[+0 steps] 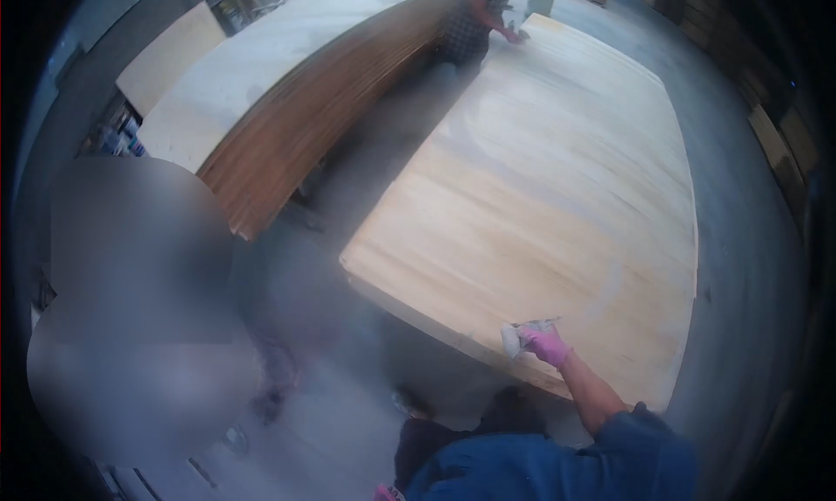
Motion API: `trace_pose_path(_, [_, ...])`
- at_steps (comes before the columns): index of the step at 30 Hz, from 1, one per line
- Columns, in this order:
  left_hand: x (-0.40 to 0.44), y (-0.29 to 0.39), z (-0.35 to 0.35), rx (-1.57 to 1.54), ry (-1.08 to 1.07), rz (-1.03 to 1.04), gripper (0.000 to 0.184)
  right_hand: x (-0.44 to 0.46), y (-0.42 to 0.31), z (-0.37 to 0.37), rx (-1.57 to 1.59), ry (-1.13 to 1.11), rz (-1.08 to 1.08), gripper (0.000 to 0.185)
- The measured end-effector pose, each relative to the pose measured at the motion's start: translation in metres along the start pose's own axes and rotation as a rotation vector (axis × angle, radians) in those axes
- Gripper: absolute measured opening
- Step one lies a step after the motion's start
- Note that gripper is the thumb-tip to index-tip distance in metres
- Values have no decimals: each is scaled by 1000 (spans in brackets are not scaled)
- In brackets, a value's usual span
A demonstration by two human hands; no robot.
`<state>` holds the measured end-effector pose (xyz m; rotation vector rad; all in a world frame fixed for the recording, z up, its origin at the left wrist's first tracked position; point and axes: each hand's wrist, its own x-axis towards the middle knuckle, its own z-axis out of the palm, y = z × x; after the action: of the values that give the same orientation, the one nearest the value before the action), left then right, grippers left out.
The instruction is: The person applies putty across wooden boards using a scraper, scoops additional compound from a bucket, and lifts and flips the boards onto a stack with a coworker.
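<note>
My right hand point(545, 344), in a pink glove, is closed round a whitish, smeared tool point(512, 339) with a thin edge. It is over the near end of a large pale wooden panel point(540, 205), close to its front edge. Whether the tool touches the surface is unclear. Only a bit of my left hand point(386, 494), also gloved in pink, shows at the bottom edge beside my blue clothing. Its fingers are mostly cut off, and what it holds, if anything, cannot be made out.
At the panel's far end a person point(475, 22) in a checked shirt reaches a hand over it. To the left stands a tall stack of thin brown sheets point(322, 91) with a pale top. A blurred area covers the lower left. Boards point(771, 139) lean at the far right.
</note>
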<state>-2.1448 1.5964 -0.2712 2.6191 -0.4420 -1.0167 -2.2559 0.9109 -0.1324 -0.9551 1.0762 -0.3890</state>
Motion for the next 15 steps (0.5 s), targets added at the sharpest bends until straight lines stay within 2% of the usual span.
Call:
trace_pose_path(2, [60,-19,-34,-101,39,-75,42,10,-17,32,44,5,-16,34])
trace_pose_path(3, [106,-27,-55,-355,38,-164,40,21,-33,47,74,-2,-17,34])
trace_pose_path(4, [158,-35,-78,-810,39,-319,43,33,-50,67,103,-5,-15,33])
trace_pose_path(5, [215,-33,-104,-1136,53,-418,49,48,-65,82,106,-24,-57,34])
trace_pose_path(6, [249,-20,-132,-1097,108,-340,47,67,-79,93,110,-43,-101,34])
trace_pose_path(9, [311,133,-264,-1015,175,-154,47,146,-105,120,125,27,-179,35])
trace_pose_path(11, [353,216,-326,-1115,96,-191,42,193,-147,155,126,86,-207,33])
trace_pose_path(12, [376,237,-343,-1160,56,-215,39,219,-162,167,132,127,-218,32])
trace_pose_path(15, [465,210,-345,-703,-2,67,40,319,-192,188,208,193,-287,30])
